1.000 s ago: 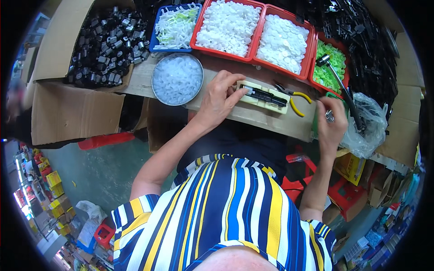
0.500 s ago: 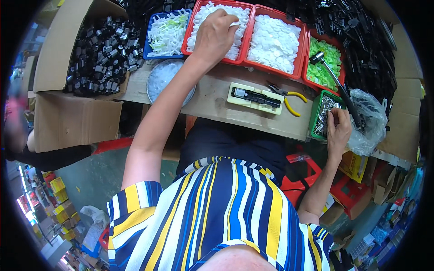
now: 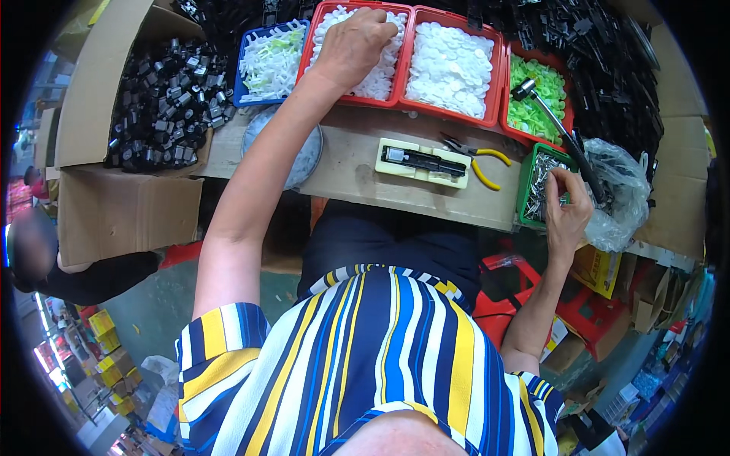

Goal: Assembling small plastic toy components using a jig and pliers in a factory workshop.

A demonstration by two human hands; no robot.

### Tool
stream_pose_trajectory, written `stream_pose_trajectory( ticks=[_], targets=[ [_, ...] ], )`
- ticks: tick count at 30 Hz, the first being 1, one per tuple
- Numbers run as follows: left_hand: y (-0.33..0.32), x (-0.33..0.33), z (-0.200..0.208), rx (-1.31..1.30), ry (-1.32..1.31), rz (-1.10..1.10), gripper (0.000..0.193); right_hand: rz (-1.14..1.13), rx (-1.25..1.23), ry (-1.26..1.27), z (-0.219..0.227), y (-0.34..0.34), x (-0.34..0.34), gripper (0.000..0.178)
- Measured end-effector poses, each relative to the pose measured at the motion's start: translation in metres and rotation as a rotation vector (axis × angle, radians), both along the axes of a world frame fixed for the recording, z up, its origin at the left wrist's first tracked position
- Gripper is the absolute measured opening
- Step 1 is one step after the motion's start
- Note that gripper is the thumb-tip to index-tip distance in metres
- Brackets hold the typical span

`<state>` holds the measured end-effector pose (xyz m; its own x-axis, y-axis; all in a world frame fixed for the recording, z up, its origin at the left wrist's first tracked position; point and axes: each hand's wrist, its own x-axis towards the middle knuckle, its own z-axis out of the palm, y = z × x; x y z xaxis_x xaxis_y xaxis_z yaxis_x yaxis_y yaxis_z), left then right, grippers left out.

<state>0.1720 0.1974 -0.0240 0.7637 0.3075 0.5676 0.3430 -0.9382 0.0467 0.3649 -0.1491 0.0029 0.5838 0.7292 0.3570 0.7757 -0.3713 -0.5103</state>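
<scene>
My left hand (image 3: 355, 49) reaches over a red tray (image 3: 310, 64) of small white plastic parts, its fingers bent and pressed together. What the fingertips hold, if anything, is hidden. At the right, my right hand (image 3: 568, 213) is at a green tray (image 3: 522, 207) of small silver metal pins, thumb and fingertips brought together; I cannot make out what is between them. Between my hands, a black mechanism with a silver end (image 3: 424, 161) lies in a cream holding block (image 3: 459, 182) on the bench. Beside the block lie pliers (image 3: 487, 173) with yellow handles.
Further trays hold white discs (image 3: 450, 72), green parts (image 3: 525, 114) and pale strips (image 3: 270, 64). A hammer (image 3: 559, 125) rests across the green parts, near a clear plastic bag (image 3: 620, 216). A round dish (image 3: 304, 156) sits under my left forearm. Black parts (image 3: 171, 106) fill a carton.
My left hand is slightly farther up and left over the white parts. My right hand stays by the metal pins, its fingers slightly shifted. The whole view has moved a little.
</scene>
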Motion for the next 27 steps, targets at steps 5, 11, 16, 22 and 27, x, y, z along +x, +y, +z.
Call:
stream_pose_trajectory(
  ticks=[5, 11, 16, 22, 27],
  targets=[
    [0.003, -0.005, 0.011, -0.145, -0.037, -0.075, 0.009, 0.074, 0.081, 0.059, 0.008, 0.019, -0.019, 0.008],
    [-0.065, -0.023, 0.029, -1.167, -0.404, -0.177, 0.015, 0.245, 0.262, 0.142, 0.013, 0.060, -0.060, 0.010],
    [-0.123, -0.027, 0.022, -1.701, -0.517, -0.145, 0.012, 0.326, 0.357, 0.128, 0.011, 0.086, -0.084, 0.015],
    [-0.146, -0.028, 0.020, -1.808, -0.573, -0.146, 0.012, 0.380, 0.385, -0.007, 0.000, 0.086, -0.088, 0.018],
    [-0.152, -0.024, 0.021, -1.809, -0.568, -0.116, 0.011, 0.365, 0.357, -0.100, -0.003, 0.083, -0.086, 0.019]
  ],
)
